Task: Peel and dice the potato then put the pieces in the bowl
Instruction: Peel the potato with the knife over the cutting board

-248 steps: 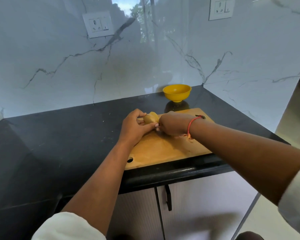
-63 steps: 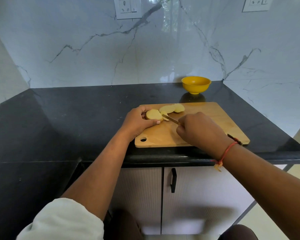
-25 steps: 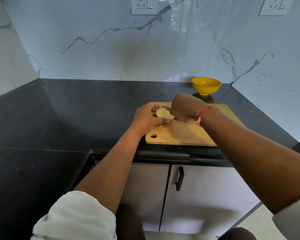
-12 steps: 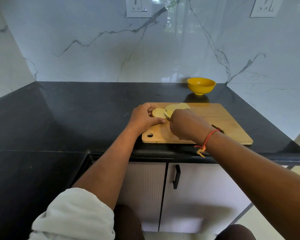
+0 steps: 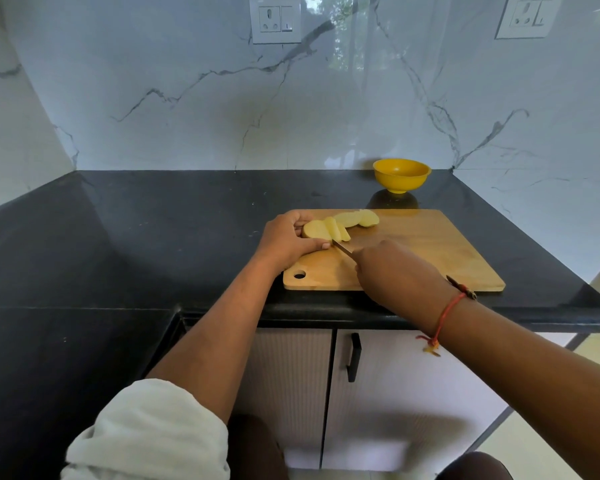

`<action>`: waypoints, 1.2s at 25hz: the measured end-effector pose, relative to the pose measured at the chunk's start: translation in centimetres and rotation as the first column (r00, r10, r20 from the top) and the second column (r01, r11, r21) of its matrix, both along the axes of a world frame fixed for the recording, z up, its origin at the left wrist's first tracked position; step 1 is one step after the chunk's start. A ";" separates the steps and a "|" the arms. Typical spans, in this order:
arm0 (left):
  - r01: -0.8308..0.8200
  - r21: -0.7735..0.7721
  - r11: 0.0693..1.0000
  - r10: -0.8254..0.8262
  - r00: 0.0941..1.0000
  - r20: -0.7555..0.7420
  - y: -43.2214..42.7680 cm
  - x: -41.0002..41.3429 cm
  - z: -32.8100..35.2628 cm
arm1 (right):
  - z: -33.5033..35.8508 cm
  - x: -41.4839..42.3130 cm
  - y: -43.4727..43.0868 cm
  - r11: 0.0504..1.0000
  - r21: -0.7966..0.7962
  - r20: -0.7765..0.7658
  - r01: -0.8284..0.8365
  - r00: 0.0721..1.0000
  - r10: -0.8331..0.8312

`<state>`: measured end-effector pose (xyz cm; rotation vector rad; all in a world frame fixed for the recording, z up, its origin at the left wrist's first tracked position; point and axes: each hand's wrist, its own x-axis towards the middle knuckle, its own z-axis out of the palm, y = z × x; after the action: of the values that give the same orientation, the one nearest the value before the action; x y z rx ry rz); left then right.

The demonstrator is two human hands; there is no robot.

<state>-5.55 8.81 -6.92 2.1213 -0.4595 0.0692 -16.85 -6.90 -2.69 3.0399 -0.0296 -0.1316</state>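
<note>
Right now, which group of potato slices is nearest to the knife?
The leaning slices, against the potato in the left hand, right beside the knife. The flat slices lie farther back.

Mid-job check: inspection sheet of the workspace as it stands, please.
Surface: black countertop with wooden cutting board.
Job's things: peeled potato on the board, partly sliced; loose slices beyond it; yellow bowl behind the board, no pieces visible inside.
Clutter: small dark item on the board, mostly hidden by the right wrist.
Hands: left hand holds the potato; right hand grips the knife, blade at the cut face.
Cables: nothing seen.
Surroundings: marble walls, wall sockets, cabinet below.
</note>
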 end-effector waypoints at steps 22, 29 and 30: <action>0.010 -0.005 1.000 -0.010 0.999 -0.033 0.6 -1.8 0.0 | 1.8 0.6 0.8 0.978 0.210 0.272 -0.012 0.961 -0.046; -0.016 -0.062 0.998 0.011 0.997 -0.076 0.5 -2.1 -0.1 | 2.6 4.1 1.9 0.986 0.169 0.186 -0.001 0.982 -0.031; -0.017 -0.065 0.998 0.012 0.997 -0.079 0.6 -2.0 -0.1 | 2.6 4.3 2.0 0.987 0.158 0.186 0.001 0.982 -0.030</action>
<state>-7.57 9.38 -7.05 2.0549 -0.3904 0.0088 -12.55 -4.88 -0.05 3.1986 -0.0597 0.1610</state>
